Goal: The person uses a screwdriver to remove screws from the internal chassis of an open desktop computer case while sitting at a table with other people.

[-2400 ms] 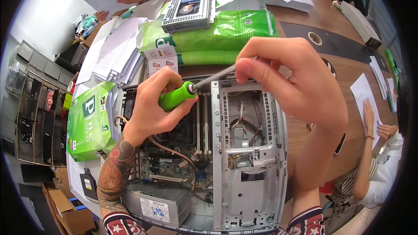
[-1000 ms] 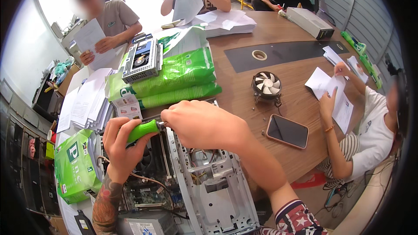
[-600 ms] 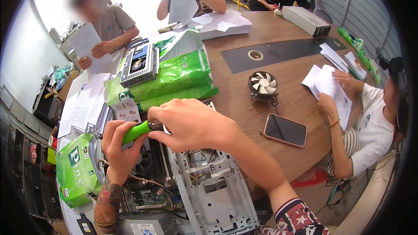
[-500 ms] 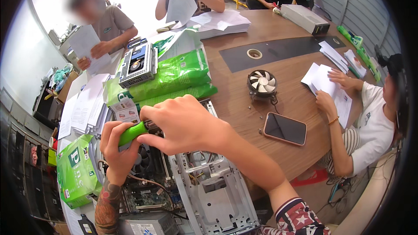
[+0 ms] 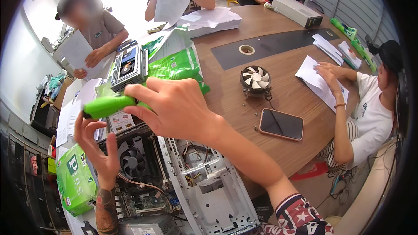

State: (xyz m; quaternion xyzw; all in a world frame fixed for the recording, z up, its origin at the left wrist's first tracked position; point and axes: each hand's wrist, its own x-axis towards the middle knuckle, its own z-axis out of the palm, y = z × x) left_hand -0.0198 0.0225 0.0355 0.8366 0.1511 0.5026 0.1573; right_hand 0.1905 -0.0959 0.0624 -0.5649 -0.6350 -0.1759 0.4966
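Note:
My right hand [image 5: 174, 109] pinches a green-handled screwdriver [image 5: 109, 105] between thumb and fingers, holding it roughly level above an opened computer case [image 5: 213, 196]. The handle points left, and the shaft end is hidden by my fingers. Just below the handle's black butt, my left hand [image 5: 101, 156] is raised with its fingers apart; whether a fingertip touches the butt I cannot tell. Inside the case are a black fan [image 5: 132, 160], a circuit board [image 5: 148, 202], cables and a metal power supply [image 5: 159, 226].
A drive cage [image 5: 128, 67] rests on green paper packs [image 5: 176, 67]. Right of them stand a CPU cooler [image 5: 255, 79] and a phone [image 5: 281, 124], with small screws nearby. Another green pack [image 5: 76, 180] lies at left. Several people around the table [image 5: 287, 91] handle papers.
The screwdriver has moved left in my right hand, and its handle now shows fully. My left hand has let go of the handle and opened below it. The view has shifted slightly.

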